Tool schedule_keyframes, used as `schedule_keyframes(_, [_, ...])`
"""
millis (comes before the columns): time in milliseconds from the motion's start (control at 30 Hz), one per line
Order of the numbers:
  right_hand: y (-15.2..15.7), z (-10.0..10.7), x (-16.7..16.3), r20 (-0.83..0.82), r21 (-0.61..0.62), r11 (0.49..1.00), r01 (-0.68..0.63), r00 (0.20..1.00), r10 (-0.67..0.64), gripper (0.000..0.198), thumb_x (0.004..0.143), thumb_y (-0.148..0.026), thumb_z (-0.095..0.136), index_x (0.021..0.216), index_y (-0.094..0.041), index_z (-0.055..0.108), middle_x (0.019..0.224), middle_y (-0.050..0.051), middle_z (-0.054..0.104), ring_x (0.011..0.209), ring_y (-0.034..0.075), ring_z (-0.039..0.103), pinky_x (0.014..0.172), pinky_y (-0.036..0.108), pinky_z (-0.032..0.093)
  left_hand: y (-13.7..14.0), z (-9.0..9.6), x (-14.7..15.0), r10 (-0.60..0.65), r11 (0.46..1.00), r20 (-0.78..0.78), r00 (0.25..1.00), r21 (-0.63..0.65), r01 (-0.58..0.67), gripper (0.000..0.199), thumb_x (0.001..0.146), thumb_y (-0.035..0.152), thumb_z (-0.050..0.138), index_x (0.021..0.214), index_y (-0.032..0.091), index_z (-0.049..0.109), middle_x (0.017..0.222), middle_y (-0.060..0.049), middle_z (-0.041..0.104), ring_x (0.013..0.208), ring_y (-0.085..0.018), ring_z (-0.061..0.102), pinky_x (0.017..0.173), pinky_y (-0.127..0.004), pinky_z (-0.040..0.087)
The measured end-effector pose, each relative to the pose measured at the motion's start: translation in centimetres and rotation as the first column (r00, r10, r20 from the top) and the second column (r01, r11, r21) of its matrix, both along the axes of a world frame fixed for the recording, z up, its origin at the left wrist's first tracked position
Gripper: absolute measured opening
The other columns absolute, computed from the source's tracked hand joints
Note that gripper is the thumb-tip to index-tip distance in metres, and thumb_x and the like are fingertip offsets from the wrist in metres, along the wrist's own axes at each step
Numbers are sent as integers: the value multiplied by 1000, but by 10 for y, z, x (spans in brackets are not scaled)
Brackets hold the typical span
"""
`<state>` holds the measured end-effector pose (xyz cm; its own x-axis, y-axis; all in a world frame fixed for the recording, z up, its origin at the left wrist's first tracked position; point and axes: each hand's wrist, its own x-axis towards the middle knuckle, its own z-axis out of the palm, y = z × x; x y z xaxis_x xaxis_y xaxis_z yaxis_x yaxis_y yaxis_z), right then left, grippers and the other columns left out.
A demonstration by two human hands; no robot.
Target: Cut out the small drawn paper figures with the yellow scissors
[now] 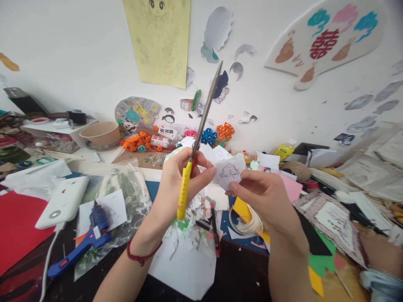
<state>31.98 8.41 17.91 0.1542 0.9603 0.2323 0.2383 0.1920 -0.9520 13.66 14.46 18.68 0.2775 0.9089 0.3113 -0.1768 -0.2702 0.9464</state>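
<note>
"Where's the drawn paper piece [227, 171]?"

"Above the tabletop [242, 270], pinched in the right hand [263, 192], thumb and fingers closed on it."

"And the left hand [170, 188]?"

"Curled around yellow-handled scissors [200, 128], blades pointing up, fingertips at the paper's left edge. Paper scraps [194, 214] lie below."

Small sketched paper [228, 171] between both hands [266, 193], yellow-handled scissors [183, 193] tips-up in the left, paper scraps [201, 239] below

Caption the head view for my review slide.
Left hand holding scissors, right hand pinching a pencil-marked paper, above scattered scraps.
</note>
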Motion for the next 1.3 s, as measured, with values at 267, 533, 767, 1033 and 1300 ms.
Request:
schedule_keyframes(267, [2, -1, 0, -93, 137, 975, 176, 982, -164, 21, 76, -26, 81, 65, -20, 64, 62, -1, 62, 61, 17, 67, 61, 28, 59, 7, 5, 2, 126, 981, -159, 979, 166, -100, 23, 90, 41, 61, 85, 19, 55, 86, -2, 62, 61, -10, 46, 54, -25, 37])
schedule_keyframes(533, [-1, 5, 0, -38, 162, 968, 190, 982, -187, 9, 84, -29, 73, 83, -20, 71, 76, 5, 76, 71, 22, 75, 66, 31, 62, 16, -1, -5, 278, 913, -380, 882, 390, -119, 32, 92, 51, 54, 101, 20, 53, 84, -1, 57, 73, -16, 49, 66, -29, 39])
schedule_keyframes(767, [-3, 1, 1, 2, 194, 953, 233, 971, -238, 18, 81, -32, 77, 87, -20, 65, 62, -1, 68, 56, 18, 70, 57, 29, 57, 7, 7, -16, 414, 849, -389, 823, 492, -195, 25, 91, 44, 61, 96, 21, 54, 76, 2, 54, 68, -15, 47, 63, -29, 35])
schedule_keyframes(1033, [-12, 11, 4, 331, 162, 982, 98, 932, -147, 5, 78, -22, 72, 83, -20, 71, 61, -4, 62, 54, 11, 57, 53, 24, 47, -1, 4, -8, 110, 940, -154, 982, 337, -53, 16, 88, 31, 70, 89, 21, 57, 104, -3, 66, 81, -14, 53, 72, -29, 41])
schedule_keyframes(1300, [-9, 9, 8, 229, 65, 996, 53, 971, -67, 10, 80, -27, 75, 86, -21, 72, 71, -1, 69, 61, 12, 64, 58, 23, 52, -5, -5, 1, -14, 983, -42, 999, 183, 22, 13, 86, 23, 72, 90, 22, 60, 87, 1, 58, 76, -11, 50, 70, -26, 42])
